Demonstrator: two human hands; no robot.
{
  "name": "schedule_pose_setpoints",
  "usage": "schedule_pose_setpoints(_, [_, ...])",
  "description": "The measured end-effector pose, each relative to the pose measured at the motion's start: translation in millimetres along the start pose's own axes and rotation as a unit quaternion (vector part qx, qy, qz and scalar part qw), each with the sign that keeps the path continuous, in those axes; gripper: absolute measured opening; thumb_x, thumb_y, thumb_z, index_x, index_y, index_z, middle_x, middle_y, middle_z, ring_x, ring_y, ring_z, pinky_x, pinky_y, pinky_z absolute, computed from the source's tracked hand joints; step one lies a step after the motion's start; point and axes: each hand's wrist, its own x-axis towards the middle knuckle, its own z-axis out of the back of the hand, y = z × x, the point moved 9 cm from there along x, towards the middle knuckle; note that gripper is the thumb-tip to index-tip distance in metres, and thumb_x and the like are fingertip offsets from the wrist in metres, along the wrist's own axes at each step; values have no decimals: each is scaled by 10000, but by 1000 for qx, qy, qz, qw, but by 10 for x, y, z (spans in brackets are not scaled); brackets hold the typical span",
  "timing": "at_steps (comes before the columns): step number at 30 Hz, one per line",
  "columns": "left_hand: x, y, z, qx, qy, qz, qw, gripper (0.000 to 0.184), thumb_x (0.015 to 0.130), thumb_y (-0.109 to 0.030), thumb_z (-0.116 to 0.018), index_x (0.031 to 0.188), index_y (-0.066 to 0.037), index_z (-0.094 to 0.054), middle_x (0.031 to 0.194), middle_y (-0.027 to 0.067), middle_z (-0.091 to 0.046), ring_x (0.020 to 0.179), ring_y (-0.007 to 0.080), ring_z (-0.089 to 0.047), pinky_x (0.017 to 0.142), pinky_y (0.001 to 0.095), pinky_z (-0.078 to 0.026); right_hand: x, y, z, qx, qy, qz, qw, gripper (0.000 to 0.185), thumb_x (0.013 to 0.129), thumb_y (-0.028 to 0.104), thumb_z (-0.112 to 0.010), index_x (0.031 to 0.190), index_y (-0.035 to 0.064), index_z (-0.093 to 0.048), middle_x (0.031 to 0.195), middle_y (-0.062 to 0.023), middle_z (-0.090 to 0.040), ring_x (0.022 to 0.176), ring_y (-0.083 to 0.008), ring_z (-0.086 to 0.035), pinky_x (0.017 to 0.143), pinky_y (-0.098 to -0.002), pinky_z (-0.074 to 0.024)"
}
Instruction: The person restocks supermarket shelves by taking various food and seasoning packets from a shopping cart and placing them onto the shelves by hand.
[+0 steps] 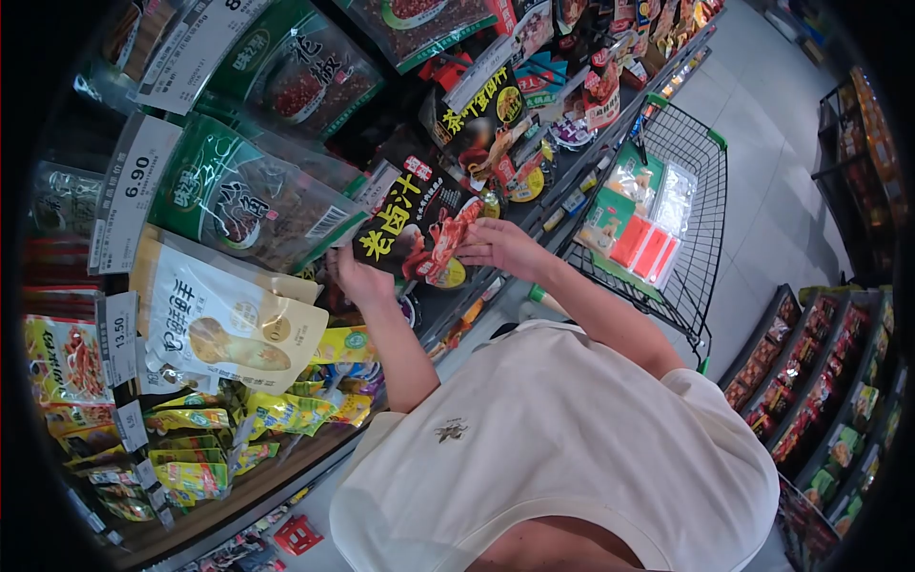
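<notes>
A black braising sauce pouch (pixel 415 227) with large yellow lettering and a picture of red-brown meat is tilted in front of the shelf. My left hand (pixel 362 278) grips its lower left edge, the fingers partly hidden behind it. At the right edge, my right hand (pixel 498 248) holds the pouch between thumb and fingers. Just left of my left hand are a green-topped bag of star anise (pixel 238 195) and a white and tan pouch (pixel 233 315). Above hangs a black and yellow tea egg seasoning pouch (pixel 481 119).
A black wire shopping cart (pixel 701 229) with green corners stands at the right, with several packages (pixel 648 248) inside. Price tags (pixel 133 195) line the shelf. Yellow packets (pixel 191 467) hang at lower left. Another stocked rack (pixel 810 381) stands across the tiled floor (pixel 762 172).
</notes>
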Motion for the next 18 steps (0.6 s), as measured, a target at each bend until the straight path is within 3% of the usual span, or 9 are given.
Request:
schedule_pose_setpoints(7, [38, -55, -19, 62, -27, -50, 996, 265, 931, -51, -594, 1187, 15, -618, 1198, 165, -661, 1102, 278, -654, 981, 418, -529, -41, 20, 28, 24, -12, -2, 1000, 348, 1011, 231, -611, 1274, 20, -524, 1304, -159, -621, 1201, -298, -636, 1027, -437, -522])
schedule_pose_setpoints(13, [124, -95, 204, 172, -89, -110, 975, 270, 906, -50, -571, 1158, 39, -612, 1204, 208, -647, 1111, 316, -647, 978, 446, -534, -180, -56, 221, 3, -15, -13, 1000, 419, 1003, 235, -619, 1334, 27, -469, 1336, -162, -592, 1237, -290, -606, 1039, -428, -506])
schedule_pose_setpoints(16, [147, -91, 196, 160, -75, -122, 977, 286, 900, -51, -576, 1170, 43, -595, 1206, 209, -642, 1101, 318, -650, 970, 444, -541, -274, -95, 405, -9, -34, -18, 999, 411, 1008, 212, -606, 1345, 25, -466, 1331, -164, -596, 1231, -283, -608, 1035, -424, -508])
schedule_pose_setpoints(18, [173, -84, 291, 154, -121, -114, 974, 304, 909, -73, -573, 1193, 33, -573, 1238, 192, -617, 1115, 304, -640, 964, 439, -546, -378, -66, 511, -7, -52, -15, 999, 409, 1010, 201, -599, 1351, 22, -463, 1324, -163, -600, 1223, -279, -612, 1034, -420, -507])
